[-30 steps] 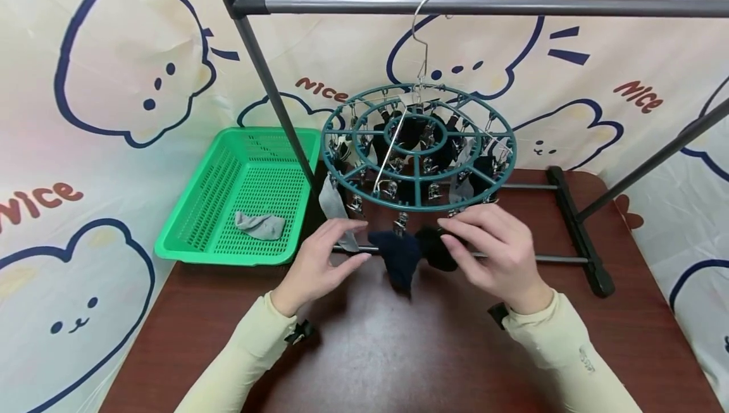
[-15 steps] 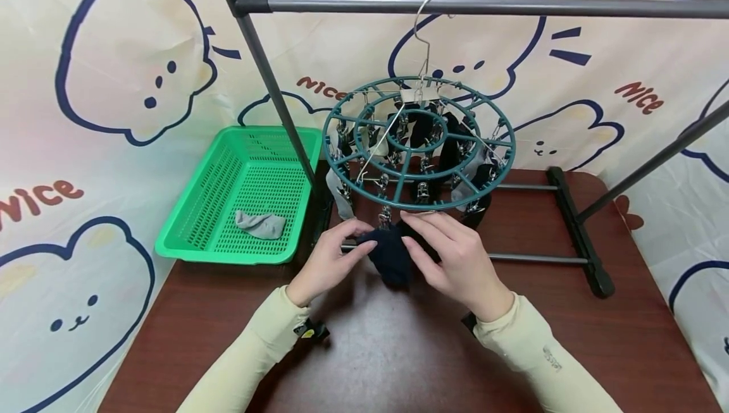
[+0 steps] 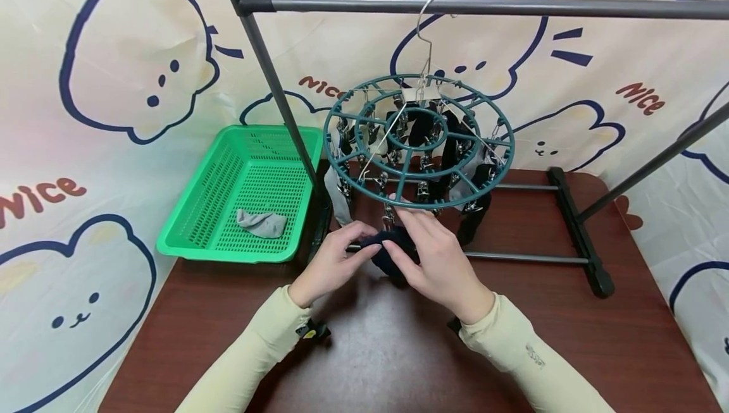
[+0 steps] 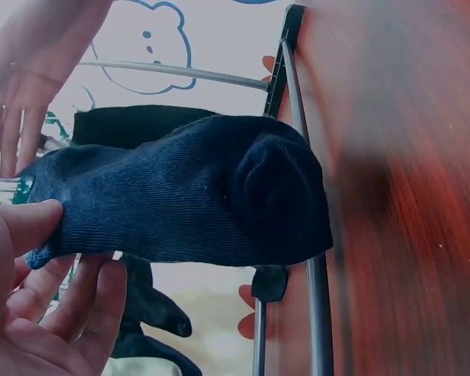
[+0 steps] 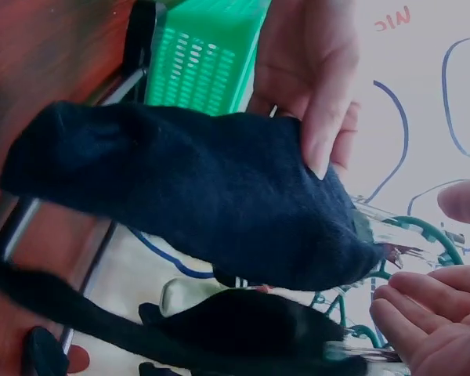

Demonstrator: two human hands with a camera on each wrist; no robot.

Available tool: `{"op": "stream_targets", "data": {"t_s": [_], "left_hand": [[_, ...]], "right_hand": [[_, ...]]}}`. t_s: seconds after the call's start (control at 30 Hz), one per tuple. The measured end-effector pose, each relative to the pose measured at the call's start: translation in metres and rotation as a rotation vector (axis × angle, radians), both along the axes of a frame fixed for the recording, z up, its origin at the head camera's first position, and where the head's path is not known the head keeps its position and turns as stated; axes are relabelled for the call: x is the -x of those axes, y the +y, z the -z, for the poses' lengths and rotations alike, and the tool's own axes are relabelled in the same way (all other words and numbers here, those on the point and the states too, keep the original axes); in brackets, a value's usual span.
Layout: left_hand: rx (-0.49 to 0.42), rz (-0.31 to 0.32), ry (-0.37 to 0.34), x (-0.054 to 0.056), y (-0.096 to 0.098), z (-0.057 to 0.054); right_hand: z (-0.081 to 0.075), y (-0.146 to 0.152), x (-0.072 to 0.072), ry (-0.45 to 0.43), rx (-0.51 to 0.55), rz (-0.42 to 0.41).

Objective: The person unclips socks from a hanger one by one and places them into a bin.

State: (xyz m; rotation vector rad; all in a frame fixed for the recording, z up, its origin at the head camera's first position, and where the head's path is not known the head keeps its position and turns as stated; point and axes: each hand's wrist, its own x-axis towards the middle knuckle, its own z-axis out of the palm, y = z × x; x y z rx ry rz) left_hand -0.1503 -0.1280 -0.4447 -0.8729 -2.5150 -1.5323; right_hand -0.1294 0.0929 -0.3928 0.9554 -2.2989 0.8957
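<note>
A navy sock (image 4: pixel 180 188) hangs by its cuff from a metal clip (image 3: pixel 388 215) at the near rim of the round green hanger (image 3: pixel 398 196). My left hand (image 3: pixel 333 260) pinches the sock's cuff edge, thumb on the near face and fingers behind. My right hand (image 3: pixel 441 258) is beside the clip and cuff from the right. In the right wrist view its fingers (image 5: pixel 431 309) and thumb stand apart with nothing gripped between them. A black sock (image 5: pixel 251 329) hangs close by on another clip. In the head view, the right hand covers part of the navy sock.
The hanger hooks over a grey rack bar (image 3: pixel 512 7). Other dark and grey socks hang around it, including a grey sock (image 3: pixel 338 198) at left. A green basket (image 3: pixel 171 246) holds one grey sock (image 3: pixel 262 224). The rack's foot (image 3: pixel 581 236) stands on the brown table (image 3: pixel 398 362).
My right hand has moved left from the black sock to the navy sock's clip. My left hand has taken the navy sock's cuff. The hanger has turned slightly, carrying the navy sock left.
</note>
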Motion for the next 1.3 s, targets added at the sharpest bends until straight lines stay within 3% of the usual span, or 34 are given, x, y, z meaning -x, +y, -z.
{"op": "stream_targets", "data": {"t_s": [0.13, 0.4, 0.63, 1.3], "left_hand": [[-0.01, 0.003, 0.022, 0.0, 0.0, 0.001], [-0.005, 0.01, 0.036, -0.002, 0.002, 0.0], [-0.006, 0.019, 0.042, -0.004, 0.003, 0.001], [-0.007, 0.039, 0.03, -0.001, 0.006, 0.003]], "right_hand": [[0.005, -0.003, 0.003, -0.022, 0.012, -0.006], [0.005, -0.003, 0.01, -0.203, 0.123, 0.038], [0.002, 0.0, 0.014, -0.275, 0.184, 0.04], [0.003, 0.005, 0.018, -0.228, 0.31, 0.005]]}}
